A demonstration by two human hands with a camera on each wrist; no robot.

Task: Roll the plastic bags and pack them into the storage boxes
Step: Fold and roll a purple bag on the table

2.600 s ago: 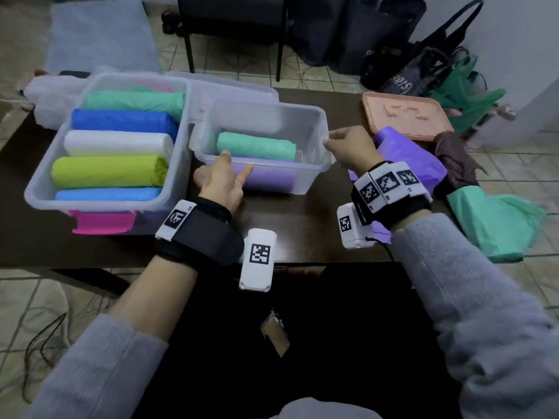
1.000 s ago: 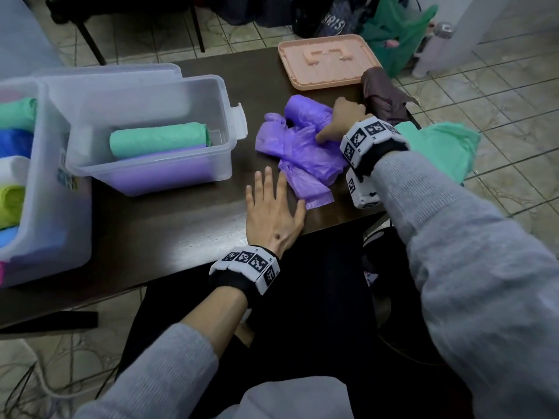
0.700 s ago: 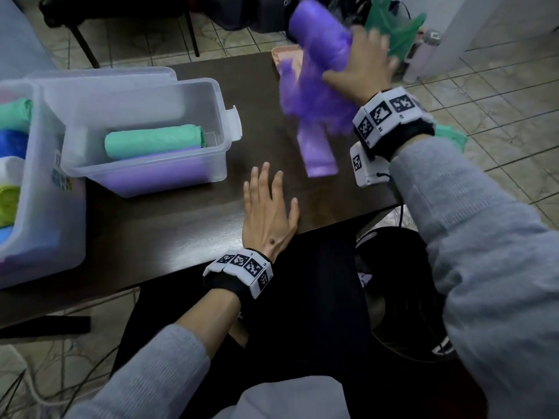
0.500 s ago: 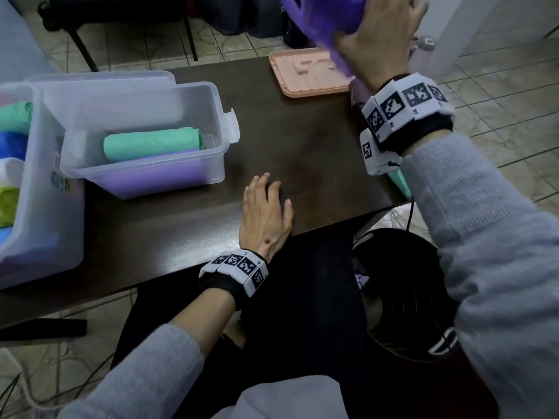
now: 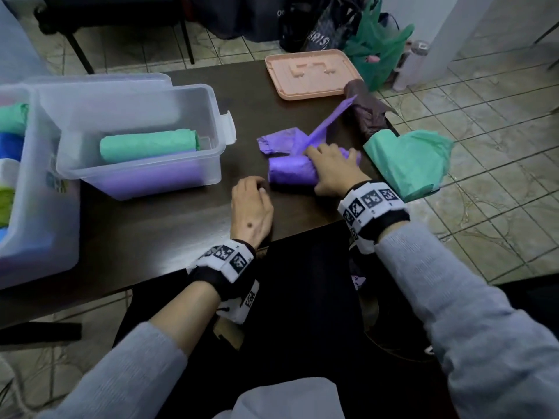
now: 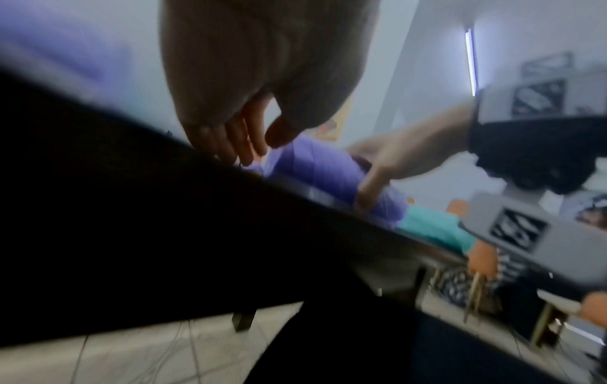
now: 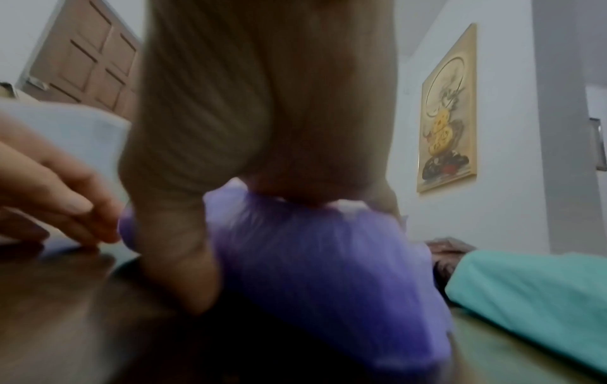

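At centre frame, the right hand (image 5: 331,167) is gripping a purple plastic bag (image 5: 292,173) bunched on the dark table (image 5: 169,231), thumb and fingers curled round it. The left hand (image 5: 251,207) is resting just beside it, fingers loosely curled, holding nothing. At left, a clear storage box (image 5: 142,137) is holding a green roll (image 5: 148,145).

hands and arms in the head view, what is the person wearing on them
Both arms are in light grey knit sleeves. Each wrist carries a black strap topped by a white band printed with square black-and-white coded markers, and a small white block with its own marker hangs under the left wrist. The hands are bare.
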